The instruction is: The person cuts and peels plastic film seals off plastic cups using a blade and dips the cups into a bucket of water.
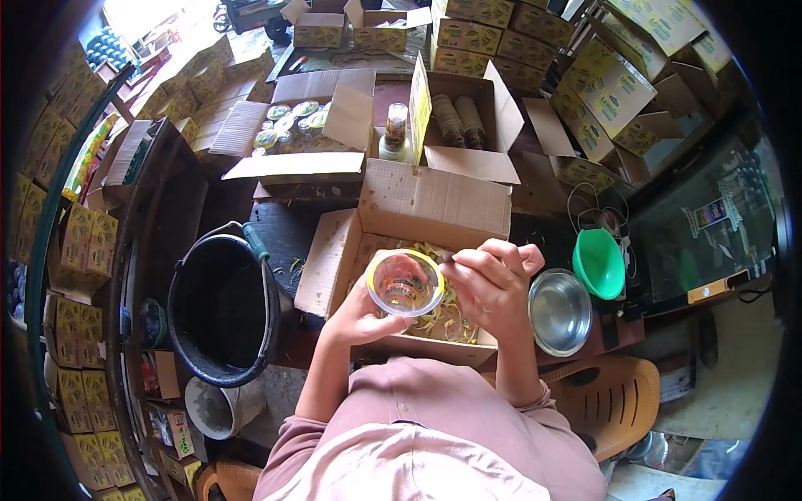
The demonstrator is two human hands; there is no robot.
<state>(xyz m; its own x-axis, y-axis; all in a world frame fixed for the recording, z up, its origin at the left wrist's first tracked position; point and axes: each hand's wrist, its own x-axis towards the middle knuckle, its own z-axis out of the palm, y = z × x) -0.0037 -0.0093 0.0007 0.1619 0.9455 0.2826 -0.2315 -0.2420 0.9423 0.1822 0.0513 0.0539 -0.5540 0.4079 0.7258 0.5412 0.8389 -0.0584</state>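
My left hand (361, 311) grips a clear plastic cup (407, 285) with a yellow rim, tilted so that its mouth faces me. Close by, my right hand (491, 280) is closed in a pinch at the cup's right edge. A small dark thing shows at its fingertips, too small to name. Both hands are above an open cardboard box (434, 188), in which many yellowish strips (451, 324) lie loose.
At my left stands a black bucket (224, 301). To the right are a metal bowl (560, 311) and a green plastic bowl (599, 263). Behind sit a box of lidded cups (288, 121), a box of stacked cups (459, 117) and piled yellow cartons (472, 33).
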